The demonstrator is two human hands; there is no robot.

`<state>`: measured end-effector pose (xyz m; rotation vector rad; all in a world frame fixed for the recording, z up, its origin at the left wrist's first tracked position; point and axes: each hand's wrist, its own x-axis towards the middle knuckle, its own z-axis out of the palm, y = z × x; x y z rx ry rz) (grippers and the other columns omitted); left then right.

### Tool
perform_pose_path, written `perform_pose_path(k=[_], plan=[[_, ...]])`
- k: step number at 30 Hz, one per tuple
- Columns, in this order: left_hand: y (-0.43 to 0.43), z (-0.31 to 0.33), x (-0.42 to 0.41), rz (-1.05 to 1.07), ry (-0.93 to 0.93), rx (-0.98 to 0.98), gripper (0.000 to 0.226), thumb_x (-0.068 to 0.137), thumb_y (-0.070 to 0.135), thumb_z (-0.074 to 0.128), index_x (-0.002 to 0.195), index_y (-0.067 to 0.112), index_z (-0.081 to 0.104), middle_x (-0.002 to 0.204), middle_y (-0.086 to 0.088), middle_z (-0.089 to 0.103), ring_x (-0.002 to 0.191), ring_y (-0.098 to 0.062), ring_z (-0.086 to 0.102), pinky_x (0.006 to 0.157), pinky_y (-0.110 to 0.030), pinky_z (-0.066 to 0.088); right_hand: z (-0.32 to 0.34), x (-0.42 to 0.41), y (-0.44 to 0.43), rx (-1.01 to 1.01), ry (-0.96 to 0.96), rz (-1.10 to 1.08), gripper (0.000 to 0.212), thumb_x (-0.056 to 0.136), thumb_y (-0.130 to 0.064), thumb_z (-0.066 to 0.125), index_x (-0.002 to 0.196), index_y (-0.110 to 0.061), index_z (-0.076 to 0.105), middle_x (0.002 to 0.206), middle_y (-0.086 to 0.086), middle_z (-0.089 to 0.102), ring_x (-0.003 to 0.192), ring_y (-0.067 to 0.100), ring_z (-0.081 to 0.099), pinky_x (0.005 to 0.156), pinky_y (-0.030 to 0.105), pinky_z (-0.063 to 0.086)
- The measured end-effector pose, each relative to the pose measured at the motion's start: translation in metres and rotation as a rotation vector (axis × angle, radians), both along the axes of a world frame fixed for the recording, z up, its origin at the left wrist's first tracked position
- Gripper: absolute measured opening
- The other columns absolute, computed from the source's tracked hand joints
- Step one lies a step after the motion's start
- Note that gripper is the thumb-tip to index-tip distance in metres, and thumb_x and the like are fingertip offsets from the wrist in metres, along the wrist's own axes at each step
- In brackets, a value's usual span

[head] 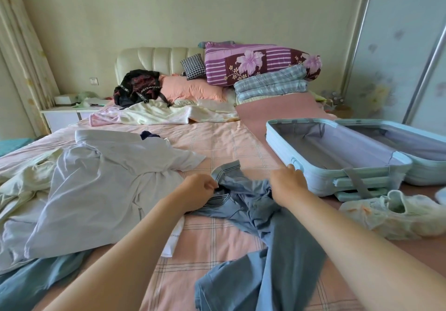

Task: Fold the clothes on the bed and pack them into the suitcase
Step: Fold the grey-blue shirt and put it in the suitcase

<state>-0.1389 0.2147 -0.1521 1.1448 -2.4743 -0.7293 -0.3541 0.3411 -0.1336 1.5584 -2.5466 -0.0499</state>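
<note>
Crumpled blue shirt (253, 204), striped collar, unfolded

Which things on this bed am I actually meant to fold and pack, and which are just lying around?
For the job: blue shirt in both hands, white garment, open suitcase.

Just lying about: black backpack, folded quilts, checked cushion, pale shoe.
</note>
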Motion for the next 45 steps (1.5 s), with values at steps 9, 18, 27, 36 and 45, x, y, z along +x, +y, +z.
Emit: perform_pose_path(k=[9, 18, 27, 36, 45], plan=[[-0.047, 0.010, 0.066, 0.160, -0.760, -0.351, 0.079, 0.079, 0.071, 0.058, 0.147, 0.039, 0.035, 0.156, -0.001, 0.033, 0.144, -0.027, 0.028, 0.118, -0.055, 0.015, -0.009, 0.102, -0.095, 0.064, -0.414, 0.434, 0.072, 0.086, -0.026, 0.057, 0.153, -0.037, 0.033, 0.161, 0.005, 0.023, 0.147, 0.027, 0.024, 0.116, 0.044, 0.030], [-0.112, -0.006, 0.201, 0.375, -1.069, -0.353, 0.132, 0.058, 0.089, 0.060, 0.150, 0.043, -0.023, 0.157, -0.004, -0.036, 0.141, -0.045, -0.034, 0.091, -0.084, -0.020, -0.075, 0.218, -0.207, 0.205, -0.618, 0.478, 0.145, 0.059, -0.059, 0.089, 0.134, -0.064, -0.035, 0.159, 0.003, -0.038, 0.149, 0.034, -0.026, 0.119, 0.066, 0.012], [-0.195, -0.028, 0.292, 0.489, -0.925, -0.522, 0.108, 0.084, 0.064, 0.059, 0.148, 0.046, -0.026, 0.158, 0.001, -0.035, 0.148, -0.035, -0.022, 0.114, -0.069, 0.007, -0.101, 0.319, -0.307, -0.092, -0.722, 0.664, 0.125, 0.067, -0.058, 0.085, 0.146, -0.061, -0.012, 0.165, 0.008, -0.017, 0.153, 0.034, -0.007, 0.123, 0.052, 0.013], [-0.255, -0.015, 0.338, 0.600, -0.894, -0.322, 0.114, 0.077, 0.059, 0.070, 0.151, 0.047, -0.015, 0.162, 0.002, -0.025, 0.149, -0.033, -0.022, 0.115, -0.068, 0.005, -0.091, 0.370, -0.384, -0.013, -0.627, 0.751, 0.123, 0.071, -0.056, 0.082, 0.156, -0.048, -0.006, 0.165, 0.008, -0.004, 0.152, 0.033, -0.001, 0.122, 0.052, 0.017], [-0.207, 0.002, 0.276, 0.563, -0.759, -0.188, 0.114, 0.073, 0.048, 0.071, 0.156, 0.032, -0.005, 0.163, -0.010, -0.013, 0.149, -0.034, -0.018, 0.113, -0.064, -0.019, -0.069, 0.289, -0.313, -0.003, -0.549, 0.769, 0.075, 0.088, -0.044, 0.066, 0.153, -0.041, 0.030, 0.163, -0.003, 0.018, 0.148, 0.024, 0.026, 0.115, 0.041, 0.034]])
